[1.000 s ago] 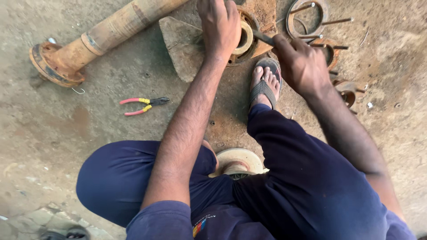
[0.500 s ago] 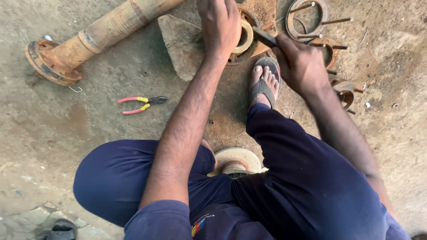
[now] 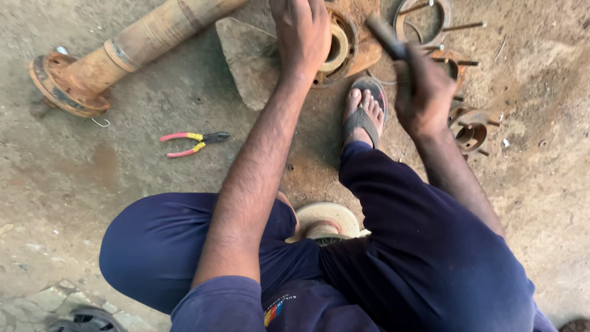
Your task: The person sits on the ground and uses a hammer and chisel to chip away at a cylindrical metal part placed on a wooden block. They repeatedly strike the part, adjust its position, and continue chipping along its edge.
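Note:
My left hand [image 3: 302,34] presses down on a rusty round hub with a pale ring [image 3: 339,46] at the top middle of the head view. My right hand [image 3: 423,92] is raised and blurred, closed around the dark handle of a tool [image 3: 386,37] that points up and left over the hub. My right foot in a sandal [image 3: 364,110] rests just below the hub. I sit on a pale round part [image 3: 324,221] between my legs.
A long rusty axle tube with a flange [image 3: 117,52] lies at the top left. Red-and-yellow pliers [image 3: 192,141] lie on the concrete floor. A flat stone [image 3: 249,58] sits beside the hub. Rusty rings, studs and a small hub [image 3: 470,126] lie at the right.
My right hand has lifted off the hub area and swung the tool handle upward. My left hand stays on the hub.

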